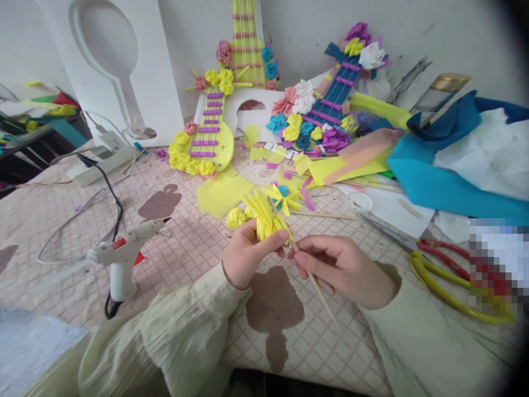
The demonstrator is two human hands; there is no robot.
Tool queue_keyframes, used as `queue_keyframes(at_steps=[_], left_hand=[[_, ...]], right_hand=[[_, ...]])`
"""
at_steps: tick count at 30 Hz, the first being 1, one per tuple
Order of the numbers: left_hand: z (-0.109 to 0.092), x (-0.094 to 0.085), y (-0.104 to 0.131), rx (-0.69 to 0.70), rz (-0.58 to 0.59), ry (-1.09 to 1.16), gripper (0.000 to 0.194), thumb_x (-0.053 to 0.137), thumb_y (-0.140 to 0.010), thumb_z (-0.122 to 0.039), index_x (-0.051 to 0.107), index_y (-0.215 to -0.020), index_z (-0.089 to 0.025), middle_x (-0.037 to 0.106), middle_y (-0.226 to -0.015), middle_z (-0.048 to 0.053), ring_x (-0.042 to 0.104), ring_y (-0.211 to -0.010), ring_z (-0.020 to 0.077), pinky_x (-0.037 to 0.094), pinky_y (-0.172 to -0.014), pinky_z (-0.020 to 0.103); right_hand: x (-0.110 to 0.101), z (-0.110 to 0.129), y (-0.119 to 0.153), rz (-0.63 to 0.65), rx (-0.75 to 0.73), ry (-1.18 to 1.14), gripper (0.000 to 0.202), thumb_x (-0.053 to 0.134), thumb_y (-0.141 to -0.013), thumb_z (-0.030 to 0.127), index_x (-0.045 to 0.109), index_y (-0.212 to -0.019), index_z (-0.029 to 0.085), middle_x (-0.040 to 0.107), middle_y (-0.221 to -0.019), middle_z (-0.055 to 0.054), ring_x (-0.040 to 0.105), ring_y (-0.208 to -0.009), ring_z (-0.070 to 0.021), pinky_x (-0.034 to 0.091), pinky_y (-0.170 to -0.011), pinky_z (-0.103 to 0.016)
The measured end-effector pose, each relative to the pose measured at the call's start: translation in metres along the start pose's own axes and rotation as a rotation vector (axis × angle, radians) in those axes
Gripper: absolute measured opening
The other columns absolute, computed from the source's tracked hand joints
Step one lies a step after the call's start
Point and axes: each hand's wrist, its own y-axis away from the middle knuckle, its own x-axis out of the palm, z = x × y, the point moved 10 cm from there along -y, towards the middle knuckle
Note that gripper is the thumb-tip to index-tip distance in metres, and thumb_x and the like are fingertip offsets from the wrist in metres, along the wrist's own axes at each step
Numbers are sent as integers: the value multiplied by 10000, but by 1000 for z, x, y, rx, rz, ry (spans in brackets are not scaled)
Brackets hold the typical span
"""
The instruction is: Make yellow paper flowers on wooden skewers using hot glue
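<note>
Near the middle of the table, my left hand (pixel 250 251) is closed around a pleated yellow paper piece (pixel 264 218), its thumb pressing on the lower edge. A thin wooden stick (pixel 320 295) runs from the yellow paper down to the right. My right hand (pixel 347 267) pinches this stick between thumb and fingers, close to my left fingertips. Just left of the folded paper lies a yellow paper flower (pixel 236 219). Behind it is a star-shaped yellow paper flower (pixel 285 199).
A white glue gun (pixel 124 259) with its cable stands at the left. Scissors (pixel 438 264) lie at the right, beside blue paper (pixel 430 176). Flower-covered yellow (pixel 221 140) and blue (pixel 336 96) paper instruments stand at the back, near a power strip (pixel 103 160).
</note>
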Motion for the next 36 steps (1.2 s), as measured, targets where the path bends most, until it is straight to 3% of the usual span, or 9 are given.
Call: queue_keyframes(at_steps=[10, 16, 20, 24, 28, 30, 32, 34, 36], left_hand=[[-10, -15, -3, 37, -186, 241, 155, 692, -607, -214, 605, -659, -97, 581, -638, 4, 523, -543, 62, 441, -493, 175], [-14, -41, -8, 56, -371, 376, 199, 720, -570, -209, 620, -703, -100, 590, -671, 0, 541, -578, 59, 452, -533, 166], [-13, -49, -9, 22, -417, 392, 203, 699, -571, -212, 605, -716, -104, 613, -716, 22, 565, -592, 85, 454, -541, 198], [-6, -40, -11, -46, -331, 360, 182, 655, -592, -233, 592, -695, -96, 610, -688, 35, 576, -591, 105, 456, -562, 226], [-7, -19, -16, -20, -107, 91, 210, 667, -618, -273, 588, -707, -101, 560, -627, 4, 528, -548, 84, 440, -549, 223], [-4, -6, -18, -6, 24, -101, 224, 659, -639, -308, 583, -709, -109, 547, -622, -3, 510, -555, 84, 431, -552, 223], [1, 4, -18, 5, 119, -256, 238, 656, -643, -333, 585, -713, -116, 535, -617, -10, 492, -564, 89, 415, -551, 221], [4, 10, -18, 30, 178, -340, 258, 665, -636, -337, 604, -759, -118, 546, -653, -5, 486, -603, 100, 408, -575, 224], [5, 15, -18, 60, 205, -370, 290, 685, -617, -326, 625, -808, -116, 571, -709, 11, 495, -665, 118, 415, -622, 232]], right_hand=[[2, -12, -1, 15, 81, 85, 197, 498, -794, 354, 532, -742, 167, 528, -580, 29, 384, -353, -16, 297, -327, -143], [8, -19, 4, 154, 175, 91, 212, 497, -786, 370, 510, -701, 177, 562, -611, 25, 414, -318, -18, 290, -321, -161], [-18, -33, 0, 48, 226, 249, 208, 501, -768, 382, 533, -695, 189, 588, -571, 20, 440, -303, -52, 290, -325, -194], [-57, -34, -7, -197, 194, 617, 299, 513, -742, 426, 530, -562, 188, 544, -415, 20, 473, -333, -99, 346, -411, -238], [-75, -14, -8, -394, 96, 844, 486, 466, -757, 495, 436, -384, 184, 479, -344, -5, 446, -368, -113, 320, -442, -265], [-76, -8, -7, -444, 55, 717, 431, 466, -757, 496, 545, -480, 176, 531, -411, -9, 460, -381, -111, 342, -452, -265], [-69, -11, -11, -399, 32, 424, 374, 498, -734, 506, 646, -743, 163, 617, -554, -19, 502, -409, -109, 383, -459, -258], [-55, -13, -17, -313, 0, 195, 415, 559, -688, 506, 639, -888, 151, 649, -671, -35, 525, -447, -110, 365, -414, -239], [-44, -12, -21, -256, -17, 90, 408, 624, -642, 469, 635, -881, 139, 617, -601, -15, 507, -440, -101, 330, -385, -220]])
